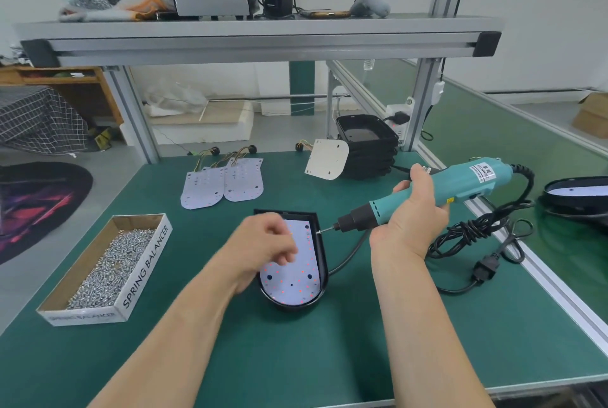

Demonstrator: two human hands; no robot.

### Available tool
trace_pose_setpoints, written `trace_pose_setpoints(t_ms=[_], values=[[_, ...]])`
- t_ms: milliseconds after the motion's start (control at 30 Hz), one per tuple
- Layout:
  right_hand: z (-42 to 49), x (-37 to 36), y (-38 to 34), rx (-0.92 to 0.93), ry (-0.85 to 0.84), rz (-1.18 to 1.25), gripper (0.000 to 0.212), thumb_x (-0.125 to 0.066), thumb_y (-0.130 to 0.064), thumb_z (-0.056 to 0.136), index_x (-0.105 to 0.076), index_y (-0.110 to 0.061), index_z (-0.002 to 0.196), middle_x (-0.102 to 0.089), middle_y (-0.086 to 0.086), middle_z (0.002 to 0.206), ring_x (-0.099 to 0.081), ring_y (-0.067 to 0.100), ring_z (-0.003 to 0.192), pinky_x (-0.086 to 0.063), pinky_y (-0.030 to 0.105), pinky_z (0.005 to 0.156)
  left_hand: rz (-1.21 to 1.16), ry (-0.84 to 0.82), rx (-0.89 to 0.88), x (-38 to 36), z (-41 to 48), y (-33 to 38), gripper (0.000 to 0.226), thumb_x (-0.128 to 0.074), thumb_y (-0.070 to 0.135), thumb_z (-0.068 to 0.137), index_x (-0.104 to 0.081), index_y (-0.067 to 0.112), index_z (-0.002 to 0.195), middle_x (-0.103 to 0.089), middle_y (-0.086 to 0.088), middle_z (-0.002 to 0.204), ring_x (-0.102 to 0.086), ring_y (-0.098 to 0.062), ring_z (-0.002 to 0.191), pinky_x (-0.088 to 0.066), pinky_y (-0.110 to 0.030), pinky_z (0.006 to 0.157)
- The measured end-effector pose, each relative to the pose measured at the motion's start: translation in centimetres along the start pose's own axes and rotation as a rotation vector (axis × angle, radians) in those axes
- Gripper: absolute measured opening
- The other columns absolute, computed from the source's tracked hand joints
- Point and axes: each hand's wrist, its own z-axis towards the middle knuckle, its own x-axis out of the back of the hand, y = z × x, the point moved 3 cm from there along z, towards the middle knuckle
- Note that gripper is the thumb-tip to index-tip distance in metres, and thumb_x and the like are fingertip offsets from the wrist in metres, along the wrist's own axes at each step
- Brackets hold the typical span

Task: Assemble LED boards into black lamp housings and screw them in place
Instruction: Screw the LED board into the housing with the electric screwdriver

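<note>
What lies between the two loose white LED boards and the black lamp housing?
Bare green mat separates the white LED boards from the black lamp housing, head view.

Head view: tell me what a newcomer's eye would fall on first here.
The teal screwdriver, gripped in the right hand, its tip at the right edge of the black housing at centre. Then the white LED board dotted with red inside that housing, partly under the left hand. Last, the cardboard box of screws at the left.
</note>
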Motion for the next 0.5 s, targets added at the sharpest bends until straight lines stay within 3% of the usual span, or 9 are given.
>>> trace_pose_setpoints(t_ms=[133, 233, 267, 333, 400, 433, 500], values=[[-0.4, 0.3, 1.1, 0.032, -0.043, -0.043, 0.021, -0.073, -0.021, 0.082, -0.052, -0.021, 0.081, -0.053, -0.009, 0.056, -0.048, 0.011, 0.053, -0.042, 0.025, 0.057, -0.744, 0.079, 0.187, 2.9, -1.0, -2.3, 0.022, -0.048, -0.013, 0.081, -0.059, 0.005, 0.077, -0.058, -0.010, 0.069, -0.053, -0.013, 0.051, -0.041, -0.016, 0.040], [-1.5, 0.3, 2.5, 0.056, -0.119, -0.081, 0.024, -0.074, -0.024, 0.077, -0.051, -0.021, 0.076, -0.052, -0.008, 0.055, -0.047, 0.011, 0.052, -0.041, 0.024, 0.055, -0.932, 0.188, 0.278, 4.0, -1.1, -4.0, 0.004, -0.052, 0.004, 0.070, -0.055, 0.007, 0.070, -0.050, -0.007, 0.064, -0.041, -0.014, 0.047, -0.026, -0.017, 0.035], [-2.0, 0.2, 2.9, 0.073, -0.134, -0.106, 0.024, -0.075, -0.024, 0.076, -0.051, -0.021, 0.076, -0.053, -0.009, 0.054, -0.048, 0.011, 0.052, -0.042, 0.024, 0.055, -0.886, 0.253, 0.316, 4.2, -0.9, -4.7, 0.005, -0.056, 0.011, 0.073, -0.053, 0.010, 0.069, -0.045, -0.004, 0.061, -0.034, -0.013, 0.044, -0.020, -0.016, 0.035], [-2.9, 0.0, 3.7, 0.124, -0.174, -0.152, 0.021, -0.075, -0.024, 0.076, -0.054, -0.020, 0.075, -0.054, -0.009, 0.054, -0.049, 0.011, 0.052, -0.044, 0.025, 0.054, -0.571, 0.414, 0.372, 4.3, -0.7, -6.0, 0.027, -0.063, 0.034, 0.082, -0.050, 0.013, 0.071, -0.037, 0.000, 0.059, -0.027, -0.013, 0.042, -0.018, -0.017, 0.038], [-3.8, -0.4, 4.3, 0.166, -0.229, -0.183, 0.018, -0.075, -0.023, 0.075, -0.058, -0.025, 0.070, -0.054, -0.005, 0.058, -0.049, 0.013, 0.054, -0.044, 0.023, 0.055, -0.135, 0.526, 0.371, 3.9, -0.8, -6.3, 0.052, -0.065, 0.063, 0.070, -0.049, 0.013, 0.074, -0.040, -0.001, 0.065, -0.033, -0.019, 0.053, -0.025, -0.027, 0.048], [-4.1, -0.6, 4.6, 0.181, -0.257, -0.194, 0.018, -0.075, -0.023, 0.075, -0.059, -0.026, 0.066, -0.053, -0.004, 0.059, -0.048, 0.014, 0.055, -0.044, 0.023, 0.055, -0.005, 0.519, 0.356, 3.4, -1.1, -6.1, 0.063, -0.062, 0.073, 0.060, -0.050, 0.012, 0.074, -0.045, -0.002, 0.067, -0.037, -0.021, 0.059, -0.028, -0.030, 0.052], [-4.8, -0.9, 4.9, 0.210, -0.325, -0.232, 0.019, -0.075, -0.023, 0.076, -0.061, -0.028, 0.064, -0.052, -0.003, 0.059, -0.047, 0.016, 0.056, -0.044, 0.026, 0.056, 0.019, 0.423, 0.362, 2.5, -1.2, -5.8, 0.080, -0.057, 0.082, 0.049, -0.059, 0.008, 0.078, -0.058, -0.005, 0.065, -0.044, -0.022, 0.060, -0.031, -0.031, 0.055]])
